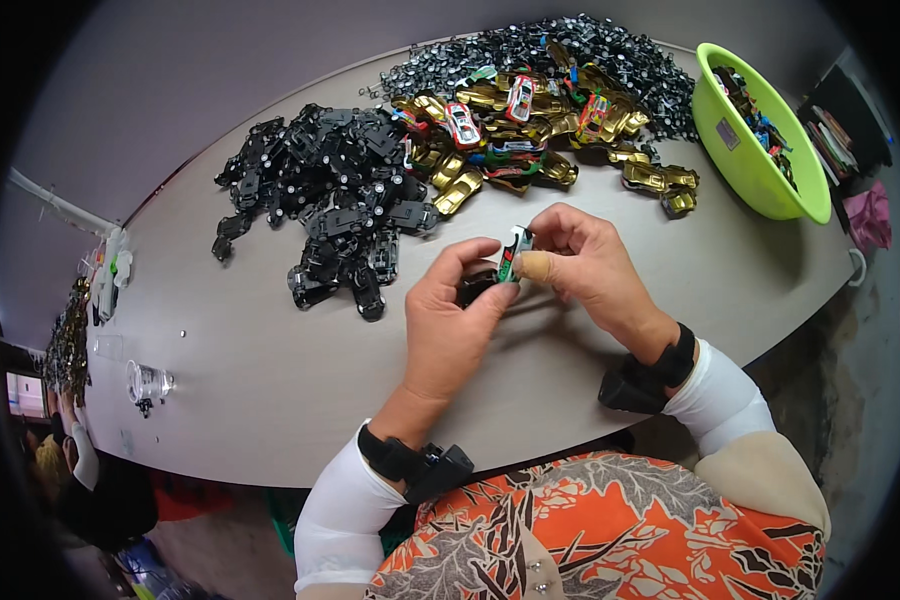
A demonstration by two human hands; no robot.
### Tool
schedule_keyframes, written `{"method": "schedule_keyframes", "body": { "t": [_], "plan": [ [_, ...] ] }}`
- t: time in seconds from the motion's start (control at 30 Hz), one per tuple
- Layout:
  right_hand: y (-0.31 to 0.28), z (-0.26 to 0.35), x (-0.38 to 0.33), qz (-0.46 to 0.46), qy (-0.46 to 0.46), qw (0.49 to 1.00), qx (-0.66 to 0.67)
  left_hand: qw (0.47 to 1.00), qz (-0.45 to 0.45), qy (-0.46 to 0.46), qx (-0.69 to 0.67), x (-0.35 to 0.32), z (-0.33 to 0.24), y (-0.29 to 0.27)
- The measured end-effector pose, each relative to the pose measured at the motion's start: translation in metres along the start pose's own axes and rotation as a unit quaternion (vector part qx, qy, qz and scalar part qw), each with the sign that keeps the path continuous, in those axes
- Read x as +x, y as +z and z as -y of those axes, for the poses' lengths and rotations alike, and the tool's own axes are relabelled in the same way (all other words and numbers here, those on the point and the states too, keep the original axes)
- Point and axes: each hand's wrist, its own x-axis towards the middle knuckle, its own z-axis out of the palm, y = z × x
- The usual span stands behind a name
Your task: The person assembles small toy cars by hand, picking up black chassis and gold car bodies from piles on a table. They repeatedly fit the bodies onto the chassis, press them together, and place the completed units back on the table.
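Observation:
Over the grey table (230, 380), my left hand (450, 320) grips a small black toy car base (475, 285) between thumb and fingers. My right hand (585, 260) pinches a painted toy car shell (513, 250), white, red and green, and holds it right against the black base. The two hands touch at the fingertips. Both wrists wear black bands with small black devices, over white sleeves.
A heap of black car bases (330, 200) lies left of the hands. Gold and painted car shells (530, 135) are piled behind, with small black wheel parts (570, 50) beyond. A lime green bowl (760, 150) holding parts stands at the right. A small clear cup (145, 382) sits far left.

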Motion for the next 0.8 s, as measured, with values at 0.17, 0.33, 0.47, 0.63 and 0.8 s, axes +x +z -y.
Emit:
{"method": "schedule_keyframes", "body": {
  "t": [0.17,0.33,0.47,0.63,0.8],
  "plan": [
    [0.004,-0.011,0.005,-0.017,-0.024,0.999,-0.014,0.999,0.02,-0.015,-0.033,-0.006,0.005,0.008],
    [-0.007,-0.009,0.009,-0.02,-0.062,0.997,-0.049,0.938,0.014,-0.195,-0.287,-0.001,0.001,-0.002],
    [-0.007,-0.006,0.004,0.026,-0.095,0.99,-0.1,0.913,0.001,-0.237,-0.331,0.003,0.002,-0.01],
    [0.008,-0.001,-0.005,0.058,-0.188,0.961,-0.194,0.897,0.032,-0.237,-0.371,0.004,-0.003,-0.005],
    [0.004,-0.007,-0.004,0.044,-0.21,0.949,-0.233,0.925,0.061,-0.213,-0.309,0.002,0.002,-0.005]
  ]
}}
